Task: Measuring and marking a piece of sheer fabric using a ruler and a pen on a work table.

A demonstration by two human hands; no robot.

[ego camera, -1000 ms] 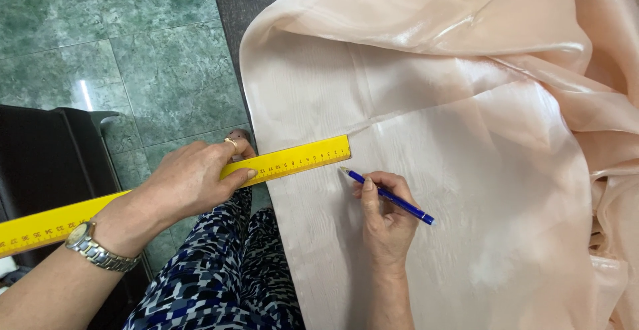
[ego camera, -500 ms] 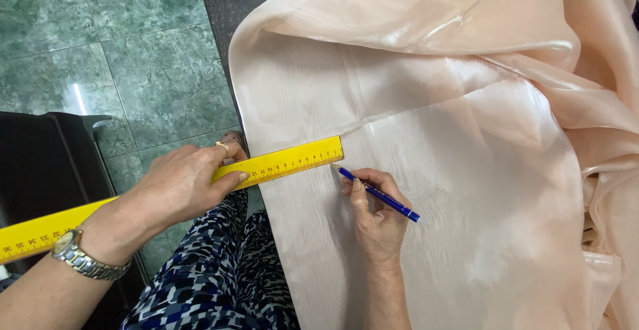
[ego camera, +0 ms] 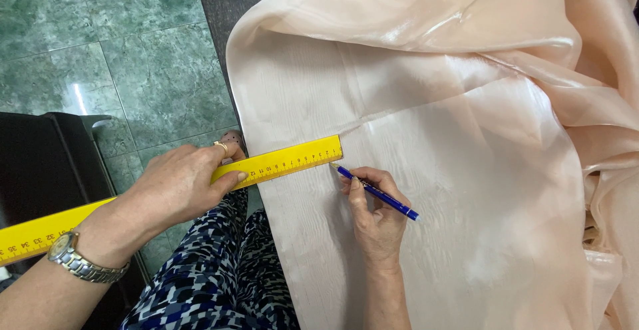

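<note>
While left hand (ego camera: pixel 176 187) clamping yellow ruler (ego camera: pixel 200 183), right hand (ego camera: pixel 376 213) pinching blue pen (ego camera: pixel 376 193), tip seemingly on peach fabric (ego camera: pixel 466 157).

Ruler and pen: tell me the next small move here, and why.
Probably touch the pen tip down and make a short mark at the yellow ruler's end. The left hand presses the ruler flat across the edge of the peach fabric, and the right hand holds the tip just below the ruler's end corner.

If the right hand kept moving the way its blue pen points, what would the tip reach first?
The right hand aims the blue pen up-left; its tip would probably meet the end of the long yellow ruler lying on the peach satin fabric.
</note>
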